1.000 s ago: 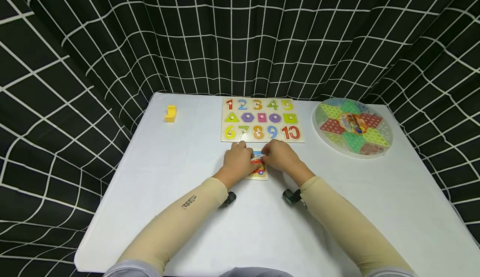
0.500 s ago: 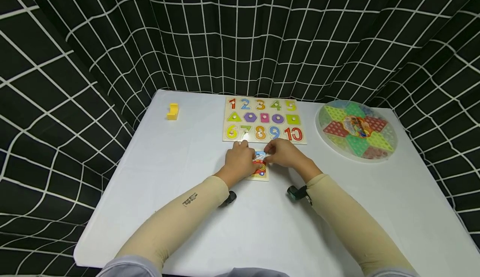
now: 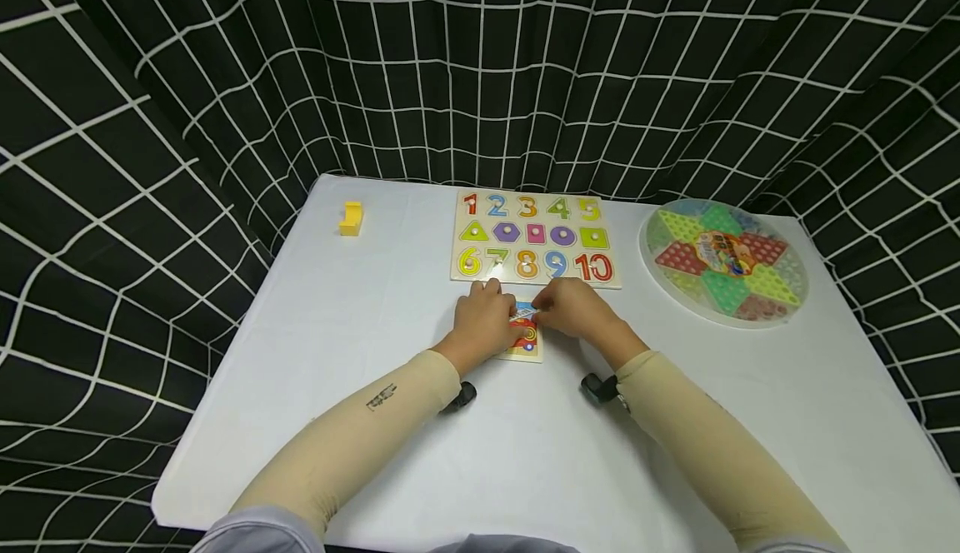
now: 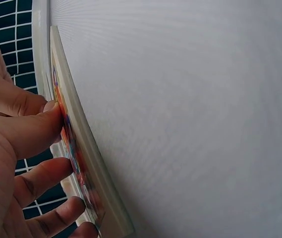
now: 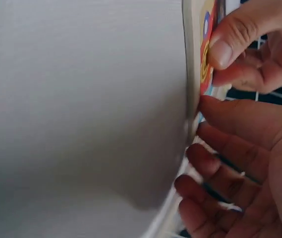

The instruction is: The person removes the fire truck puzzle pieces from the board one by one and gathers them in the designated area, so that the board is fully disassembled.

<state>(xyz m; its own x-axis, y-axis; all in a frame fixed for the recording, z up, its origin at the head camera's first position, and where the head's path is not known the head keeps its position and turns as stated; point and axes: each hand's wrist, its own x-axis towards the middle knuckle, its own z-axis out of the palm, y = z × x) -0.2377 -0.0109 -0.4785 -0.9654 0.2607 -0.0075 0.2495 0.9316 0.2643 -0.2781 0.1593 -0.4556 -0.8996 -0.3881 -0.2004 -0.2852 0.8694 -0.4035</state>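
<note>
Fingers (image 5: 220,109) on the right hand (image 3: 572,310) look to be pinching the pale piece (image 3: 522,315) by its right end, center of the head view. Left hand (image 3: 483,322): thumb is pressing on the red part of the small puzzle board (image 3: 528,356), other fingers bending over it with gaps between; can't tell if they're gripping an edge. Board is lying on the white table (image 3: 375,328) mid-frame, just below the number board (image 3: 456,246); left portion is hiding under the left hand.

Handling, my read: board is looking like thin wood, so light and stiff, probably sliding on the table under a sideways push. One hand bracing it makes sense; best hold is the bare pale border at bottom center. Piece is appearing tilted, thin, rigid, nearly weightless. Printed face is probably slick; I'm not seeing a knob, so opposite edges are the place to take it. Not fragile, but hard levering could be chipping the print. Light pinch, no squeezing.
</note>
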